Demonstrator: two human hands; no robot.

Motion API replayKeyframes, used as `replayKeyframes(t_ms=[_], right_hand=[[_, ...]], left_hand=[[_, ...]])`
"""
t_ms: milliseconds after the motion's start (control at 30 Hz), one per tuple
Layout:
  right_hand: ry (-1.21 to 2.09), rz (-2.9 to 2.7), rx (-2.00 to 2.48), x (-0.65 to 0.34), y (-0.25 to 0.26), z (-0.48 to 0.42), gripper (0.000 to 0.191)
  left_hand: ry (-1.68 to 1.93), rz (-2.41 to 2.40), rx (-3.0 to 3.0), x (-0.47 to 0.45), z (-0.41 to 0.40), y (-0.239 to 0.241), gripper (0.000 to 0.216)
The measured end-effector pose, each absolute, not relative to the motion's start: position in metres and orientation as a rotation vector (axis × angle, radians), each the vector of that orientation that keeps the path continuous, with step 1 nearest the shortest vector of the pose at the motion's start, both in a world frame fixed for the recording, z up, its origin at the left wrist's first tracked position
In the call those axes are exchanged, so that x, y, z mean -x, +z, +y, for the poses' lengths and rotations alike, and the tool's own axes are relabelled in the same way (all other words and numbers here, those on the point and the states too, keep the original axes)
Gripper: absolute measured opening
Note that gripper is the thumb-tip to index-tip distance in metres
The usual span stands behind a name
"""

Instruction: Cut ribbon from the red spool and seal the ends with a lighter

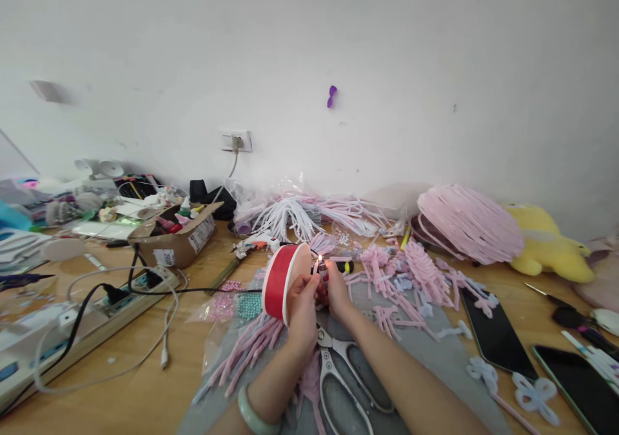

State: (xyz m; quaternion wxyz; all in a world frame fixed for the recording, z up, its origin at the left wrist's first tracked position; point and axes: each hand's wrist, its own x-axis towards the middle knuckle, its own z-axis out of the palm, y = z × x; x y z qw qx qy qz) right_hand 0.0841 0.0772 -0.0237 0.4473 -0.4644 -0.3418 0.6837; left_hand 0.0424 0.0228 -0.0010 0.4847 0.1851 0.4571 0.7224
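My left hand (304, 309) is closed around a spool of red ribbon (279, 283) with pale rims. Its thumb and fingertips are pinched together near a small flame (320, 258); the ribbon's loose end is too small to make out. A lit lighter (322, 269), mostly hidden by the fingers, is gripped in my right hand (339, 293). The two hands are close together over a grey mat (416, 370). Below them lie large metal-handled scissors (325, 339). Pink fuzzy stems (251, 351) spread out beside my left wrist.
A power strip (159, 287) with cables sits left, before an open cardboard box (186, 241). White stems (294, 216) and a pink coil (469, 222) are at the back. Rightward are a yellow plush (546, 241) and two phones, one black (498, 335), one green-edged (580, 383).
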Motion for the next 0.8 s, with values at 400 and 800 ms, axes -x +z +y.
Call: replayKeyframes(t_ms=[400, 800], right_hand=[[1.853, -0.778, 0.985, -0.091, -0.021, 0.076, 0.05], [1.868, -0.926, 0.742, -0.105, -0.02, 0.075, 0.024]], left_hand=[[1.8, 1.144, -0.554, -0.041, 0.024, -0.001, 0.028], [1.715, 1.103, -0.477, -0.038, 0.032, -0.011, 0.033]])
